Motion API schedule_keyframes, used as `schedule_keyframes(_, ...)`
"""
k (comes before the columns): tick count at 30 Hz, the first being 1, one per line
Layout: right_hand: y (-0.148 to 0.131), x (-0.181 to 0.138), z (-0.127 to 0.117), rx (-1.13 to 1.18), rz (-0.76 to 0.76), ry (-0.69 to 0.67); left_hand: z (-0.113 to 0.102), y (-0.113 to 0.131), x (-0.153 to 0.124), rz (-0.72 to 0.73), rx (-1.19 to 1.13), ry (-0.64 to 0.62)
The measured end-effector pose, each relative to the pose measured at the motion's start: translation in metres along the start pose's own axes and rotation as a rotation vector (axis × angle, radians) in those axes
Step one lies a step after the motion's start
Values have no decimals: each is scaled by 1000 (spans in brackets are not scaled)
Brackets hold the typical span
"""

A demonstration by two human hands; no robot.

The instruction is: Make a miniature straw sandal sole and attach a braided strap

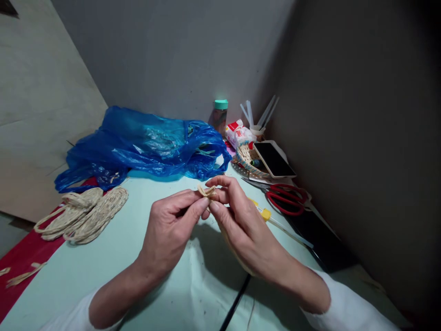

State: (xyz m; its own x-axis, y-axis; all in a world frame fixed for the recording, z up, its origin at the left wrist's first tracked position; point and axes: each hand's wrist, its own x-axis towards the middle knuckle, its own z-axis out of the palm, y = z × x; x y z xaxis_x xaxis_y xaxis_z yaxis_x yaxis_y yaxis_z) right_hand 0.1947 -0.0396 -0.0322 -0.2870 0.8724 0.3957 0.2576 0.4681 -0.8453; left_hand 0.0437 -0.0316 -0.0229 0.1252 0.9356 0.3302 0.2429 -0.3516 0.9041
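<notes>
Above the middle of the table, a small folded strip of pale straw-like fibre (pixel 207 191) is pinched between my two hands. My left hand (pixel 174 230) grips it from the left with thumb and forefinger. From the right, my right hand (pixel 241 225) closes thumb and fingertips on the same strip, its forefinger arched over the top. The fingers hide the strip's lower part. To the left lie two coiled bundles of braided straw cord (pixel 98 216), apart from my hands.
A crumpled blue plastic bag (pixel 148 145) spreads along the back. Red-handled scissors (pixel 285 199), a yellow-and-clear glue-stick-like tool (pixel 265 214), a phone (pixel 274 159) on a woven basket (pixel 245 158) and a green-lidded jar (pixel 220 115) stand to the right. Loose fibre scraps (pixel 25 275) lie at left.
</notes>
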Motion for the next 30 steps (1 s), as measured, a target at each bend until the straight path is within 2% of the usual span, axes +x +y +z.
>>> schedule_keyframes(5,4,4,-5,-396,-104,42,3,-3,0,2,21,146)
schedule_keyframes(9,14,2,-1,-691,-290,135,3,-6,6,-5,62,261)
schedule_keyframes(13,16,-5,11,-821,-473,157,4,-11,8,-91,11,228)
schedule_keyframes(17,14,-7,22,-974,-653,172,6,-15,6,-223,-160,172)
schedule_keyframes(21,15,-4,29,-1112,-723,138,5,-17,5,-335,-406,120)
schedule_keyframes(24,15,-6,29,-1080,-688,62,2,-19,8,-435,-520,87)
schedule_keyframes(27,9,-8,23,-837,-639,-9,-3,-20,13,-432,-523,91)
schedule_keyframes(28,6,-8,20,-727,-628,12,-4,-20,15,-419,-511,92)
schedule_keyframes(30,1,-6,13,-537,-555,149,-7,-20,17,-401,-486,57)
